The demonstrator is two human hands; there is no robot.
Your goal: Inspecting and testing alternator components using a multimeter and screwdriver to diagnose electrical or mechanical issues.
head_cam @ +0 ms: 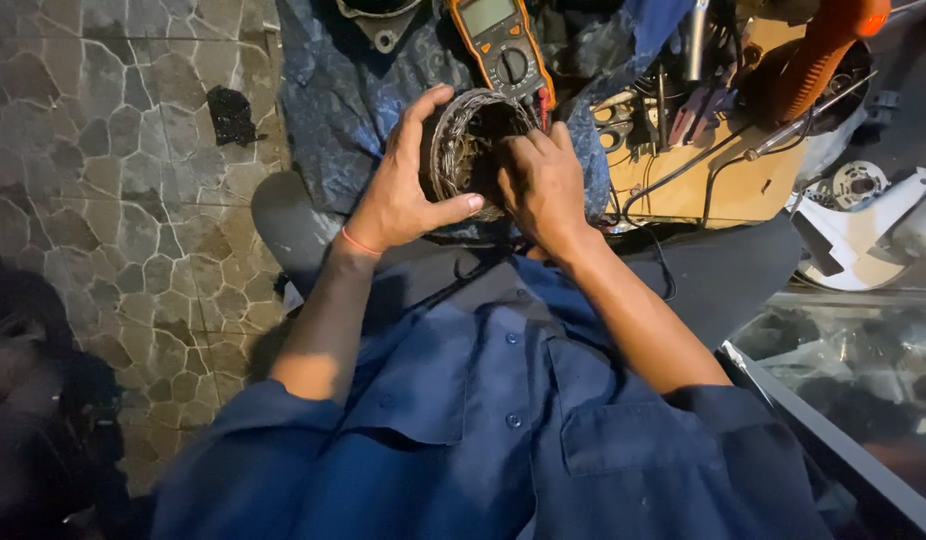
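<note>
Ring-shaped wound coil (463, 140) at upper centre clamped by left hand (403, 190); right hand (543, 185) fingers pressed inside; orange-cased meter (501, 45) lies above

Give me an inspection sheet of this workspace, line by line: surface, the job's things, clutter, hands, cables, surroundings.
Surface: blue cloth spread over the lap, stone-pattern floor on one side.
Job's things: round wound motor stator, held up on edge.
Clutter: orange-cased multimeter, hand tools on a wooden board, orange tool.
Hands: left hand grips the stator's rim; right hand has fingers at its windings.
Cables: black leads across the board.
Surroundings: white fan parts.
</note>
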